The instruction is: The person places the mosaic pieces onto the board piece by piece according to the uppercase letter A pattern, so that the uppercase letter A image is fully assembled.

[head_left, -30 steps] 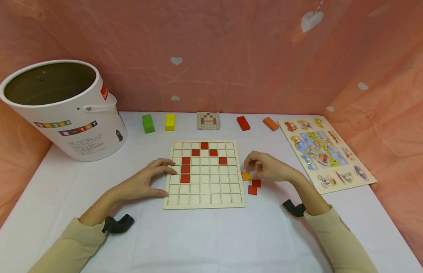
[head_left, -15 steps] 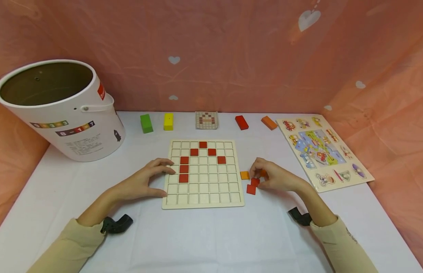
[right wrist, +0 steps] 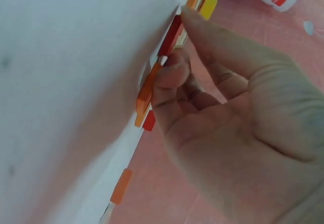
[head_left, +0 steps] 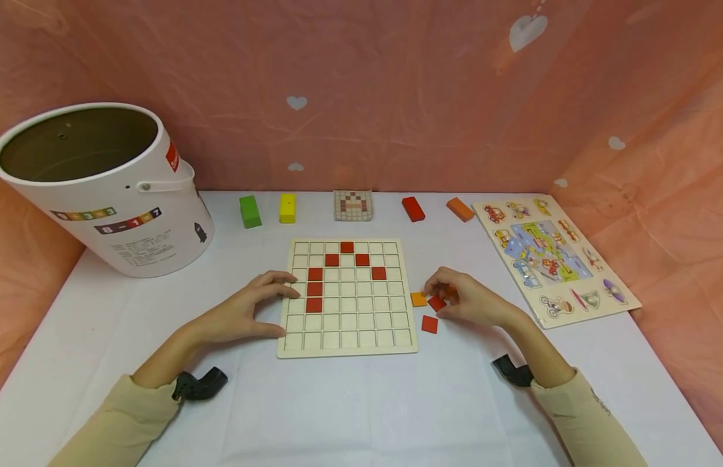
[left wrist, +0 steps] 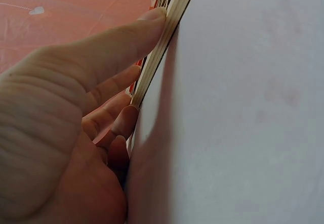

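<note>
A pale wooden grid board (head_left: 340,340) lies mid-table, with several red tiles in its cells forming an arch. At its left edge rests my left hand (head_left: 235,311), fingers loosely bent; the left wrist view shows the thumb (left wrist: 147,27) against the board's side. Just right of the board, my right hand (head_left: 471,299) pinches a red square tile (head_left: 436,303) between thumb and finger, low over the cloth. An orange tile (right wrist: 147,90) sits beside its curled fingers, partly hidden from above. Another orange tile (head_left: 418,299) and a loose red tile (head_left: 429,324) lie close by.
Along the back stand a green block (head_left: 250,211), a yellow block (head_left: 288,208), a small pattern card (head_left: 353,205), a red block (head_left: 413,209) and an orange block (head_left: 460,209). A large white bucket (head_left: 145,240) is at left, a picture puzzle board (head_left: 554,314) at right.
My right hand has come down over the loose tiles and drawn one red tile away from the other, turning it. The left hand stays at the board.
</note>
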The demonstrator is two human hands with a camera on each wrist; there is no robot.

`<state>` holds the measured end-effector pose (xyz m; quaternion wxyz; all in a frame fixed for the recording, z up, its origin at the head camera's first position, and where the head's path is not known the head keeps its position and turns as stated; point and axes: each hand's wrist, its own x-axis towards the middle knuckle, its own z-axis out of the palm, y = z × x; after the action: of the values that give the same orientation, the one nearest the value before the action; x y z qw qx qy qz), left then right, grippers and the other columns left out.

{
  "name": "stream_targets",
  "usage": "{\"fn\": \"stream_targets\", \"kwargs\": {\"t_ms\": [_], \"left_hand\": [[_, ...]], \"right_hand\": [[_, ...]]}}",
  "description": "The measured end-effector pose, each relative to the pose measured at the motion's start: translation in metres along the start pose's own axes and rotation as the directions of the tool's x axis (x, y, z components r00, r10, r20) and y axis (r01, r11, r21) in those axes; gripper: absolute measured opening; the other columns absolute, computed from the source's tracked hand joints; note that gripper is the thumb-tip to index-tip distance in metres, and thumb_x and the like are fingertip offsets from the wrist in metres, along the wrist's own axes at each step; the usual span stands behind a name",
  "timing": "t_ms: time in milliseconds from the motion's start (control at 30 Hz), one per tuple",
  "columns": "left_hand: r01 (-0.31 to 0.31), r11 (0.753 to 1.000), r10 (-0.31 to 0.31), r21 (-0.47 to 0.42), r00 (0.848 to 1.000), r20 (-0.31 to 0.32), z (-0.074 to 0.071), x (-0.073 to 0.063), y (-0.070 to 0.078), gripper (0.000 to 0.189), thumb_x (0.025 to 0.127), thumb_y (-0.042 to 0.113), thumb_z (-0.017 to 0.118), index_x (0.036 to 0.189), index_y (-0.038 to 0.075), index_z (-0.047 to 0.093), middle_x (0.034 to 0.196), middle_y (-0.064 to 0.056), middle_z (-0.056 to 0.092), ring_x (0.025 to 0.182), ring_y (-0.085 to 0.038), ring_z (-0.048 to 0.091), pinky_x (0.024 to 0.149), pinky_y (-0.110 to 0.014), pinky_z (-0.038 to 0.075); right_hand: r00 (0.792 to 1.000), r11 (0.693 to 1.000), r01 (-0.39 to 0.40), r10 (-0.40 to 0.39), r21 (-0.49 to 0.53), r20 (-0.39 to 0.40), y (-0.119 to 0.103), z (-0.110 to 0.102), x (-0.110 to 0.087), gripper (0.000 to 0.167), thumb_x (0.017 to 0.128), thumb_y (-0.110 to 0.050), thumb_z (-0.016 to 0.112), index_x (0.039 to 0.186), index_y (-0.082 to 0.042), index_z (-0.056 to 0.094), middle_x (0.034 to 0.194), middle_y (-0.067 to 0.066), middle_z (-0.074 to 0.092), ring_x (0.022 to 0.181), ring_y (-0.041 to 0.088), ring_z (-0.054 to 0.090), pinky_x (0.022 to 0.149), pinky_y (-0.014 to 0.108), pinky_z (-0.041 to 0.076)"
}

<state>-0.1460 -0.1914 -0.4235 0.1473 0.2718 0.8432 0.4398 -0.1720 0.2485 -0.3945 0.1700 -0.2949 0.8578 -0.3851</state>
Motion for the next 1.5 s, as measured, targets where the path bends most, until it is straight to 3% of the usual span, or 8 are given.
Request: {"fn": "stream_targets", "kwargs": {"t_ms": [400,700,933,1300,1500], "left_hand": [[0.013,1.0,-0.013,0.0,1.0,0.001,-0.001,0.0,0.001,0.055,0.078,0.024,0.087,0.126,0.018,0.062,0.149,-0.007,0.038,0.143,-0.035,0.025,0.113,-0.064,0.02],[0.014,1.0,-0.014,0.004,1.0,0.0,-0.001,-0.001,0.001,0.055,0.078,0.023,0.086,0.126,0.017,0.062,0.149,-0.006,0.038,0.143,-0.035,0.024,0.113,-0.064,0.02],[0.011,1.0,-0.011,0.001,1.0,0.003,-0.001,0.0,0.0,0.055,0.078,0.024,0.086,0.126,0.018,0.062,0.15,-0.006,0.037,0.143,-0.034,0.024,0.113,-0.064,0.02],[0.008,1.0,-0.008,-0.008,1.0,0.003,-0.001,0.0,0.001,0.055,0.078,0.023,0.087,0.126,0.018,0.062,0.15,-0.006,0.037,0.143,-0.034,0.024,0.113,-0.064,0.019],[0.007,1.0,-0.007,-0.01,1.0,0.005,-0.001,0.0,-0.001,0.055,0.078,0.024,0.087,0.126,0.019,0.061,0.15,-0.006,0.037,0.143,-0.034,0.024,0.113,-0.064,0.019]], "right_hand": [[1.0,1.0,0.013,-0.013,0.017,-0.001,0.004,0.0,0.0,0.03,0.082,0.01,0.074,0.106,-0.006,0.066,0.104,0.005,0.061,0.092,0.023,0.055,0.075,0.026,0.047],[0.999,0.999,-0.031,0.03,0.029,0.021,0.0,0.001,0.001,0.03,0.084,0.009,0.073,0.11,-0.004,0.066,0.104,0.005,0.063,0.094,0.024,0.054,0.078,0.027,0.047],[1.0,1.0,-0.025,0.025,0.017,0.007,-0.005,-0.005,0.005,0.018,0.089,0.005,0.069,0.105,-0.004,0.069,0.1,0.004,0.066,0.093,0.023,0.057,0.084,0.028,0.049],[1.0,1.0,-0.002,0.001,0.022,0.025,-0.037,0.007,0.057,0.023,0.089,0.007,0.066,0.112,0.002,0.07,0.1,0.007,0.069,0.088,0.021,0.058,0.077,0.028,0.05],[0.999,1.0,0.002,-0.002,0.009,0.033,-0.05,0.017,0.08,0.016,0.087,0.01,0.068,0.101,0.003,0.07,0.091,0.009,0.066,0.082,0.021,0.057,0.074,0.028,0.051]]}}
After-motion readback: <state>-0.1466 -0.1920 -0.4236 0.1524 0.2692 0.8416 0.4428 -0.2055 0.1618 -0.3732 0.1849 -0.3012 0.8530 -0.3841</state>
